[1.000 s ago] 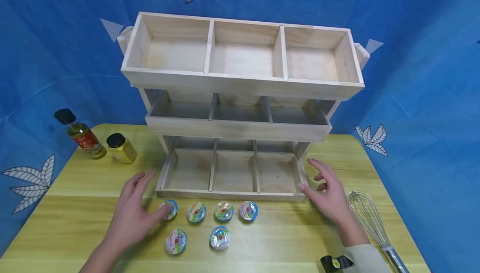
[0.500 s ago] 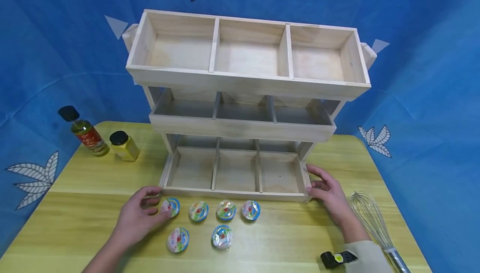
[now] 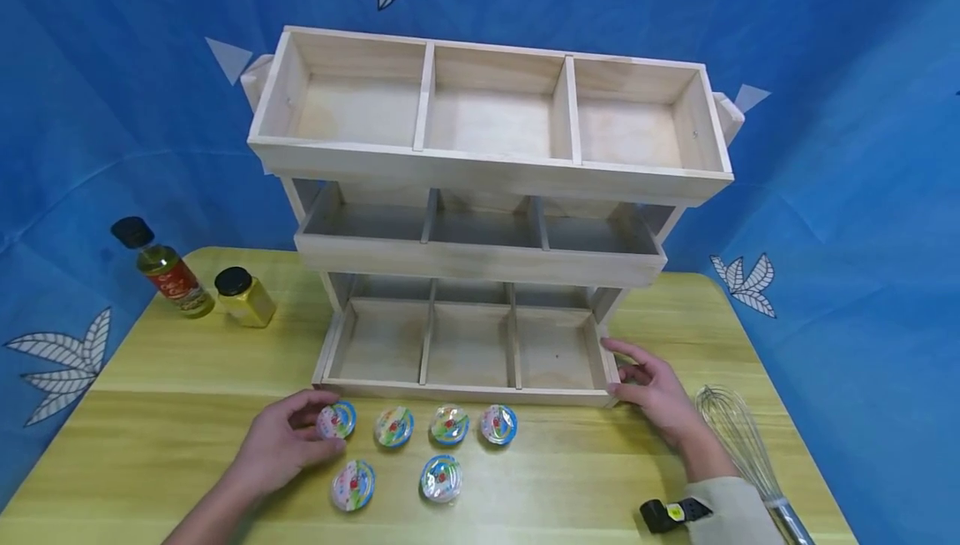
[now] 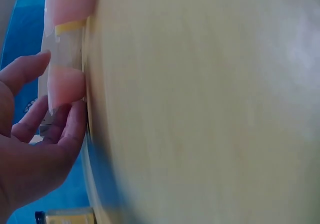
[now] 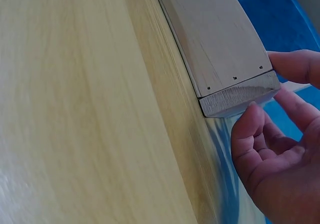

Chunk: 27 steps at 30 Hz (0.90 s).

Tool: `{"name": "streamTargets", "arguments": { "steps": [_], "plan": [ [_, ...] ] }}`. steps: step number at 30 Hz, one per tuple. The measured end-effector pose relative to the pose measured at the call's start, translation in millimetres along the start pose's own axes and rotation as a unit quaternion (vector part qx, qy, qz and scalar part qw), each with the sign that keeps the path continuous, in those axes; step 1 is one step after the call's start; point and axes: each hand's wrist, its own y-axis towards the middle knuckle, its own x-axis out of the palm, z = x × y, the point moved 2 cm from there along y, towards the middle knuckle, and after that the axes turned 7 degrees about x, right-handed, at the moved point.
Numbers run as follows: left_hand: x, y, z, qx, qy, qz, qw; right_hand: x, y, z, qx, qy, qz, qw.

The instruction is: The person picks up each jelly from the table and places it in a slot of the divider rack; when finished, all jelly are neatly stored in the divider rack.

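**Left hand (image 3: 285, 445) curved about a small round clear plastic cup with a printed, blue-edged lid (image 3: 336, 420), right hand (image 3: 656, 395) on a pale wooden three-tier rack (image 3: 491, 170)**

The left hand is narrow about the cup, fingers bent at its far side, thumb just beside its near side; whether it is pinched cannot be told. This cup sits on the yellowish wood-grain table (image 3: 540, 495), at the left end of a row of four in front of the rack. Along that row come a second cup (image 3: 393, 427), a third cup (image 3: 450, 425) and a fourth cup (image 3: 498, 425). Nearer the person are a front-left cup (image 3: 353, 485) and a front-right cup (image 3: 441, 478). Their lids carry multicoloured print with a small red motif, too fine to read.

The right hand holds the right end of the lowest tier by thumb and fingertips. Each tier has three compartments.

At the far left, a dark-capped glass bottle of yellowish-green liquid (image 3: 168, 270) wears a red label (image 3: 177, 281) whose pale lettering is illegible. Beside it stands a squat yellow jar with a black lid (image 3: 246, 299). A metal wire whisk (image 3: 738, 437) lies right of the right hand. The black wrist device (image 3: 663, 517), by a pale sleeve (image 3: 731, 512), bears a yellow mark, unreadable. Behind hangs blue cloth with white leaf drawings (image 3: 840, 112).
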Motion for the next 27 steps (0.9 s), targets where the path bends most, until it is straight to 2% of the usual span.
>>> {"name": "streamTargets", "arguments": {
  "steps": [7,18,27],
  "plan": [
    [1.1,-1.4,-2.6,0.014,-0.015,-0.009,0.9997,-0.1,-1.1,-0.1,-0.012,-0.011,-0.004,0.9999],
    [2.3,-3.7,-3.8,0.040,0.031,0.002,0.9987,0.1,-0.5,0.5,-0.008,-0.017,-0.008,0.9998],
    [3.2,-1.3,-5.1,0.034,0.003,-0.005,0.9994,-0.2,-0.9,-1.2,-0.003,-0.019,-0.003,0.9998]
  ]
}}
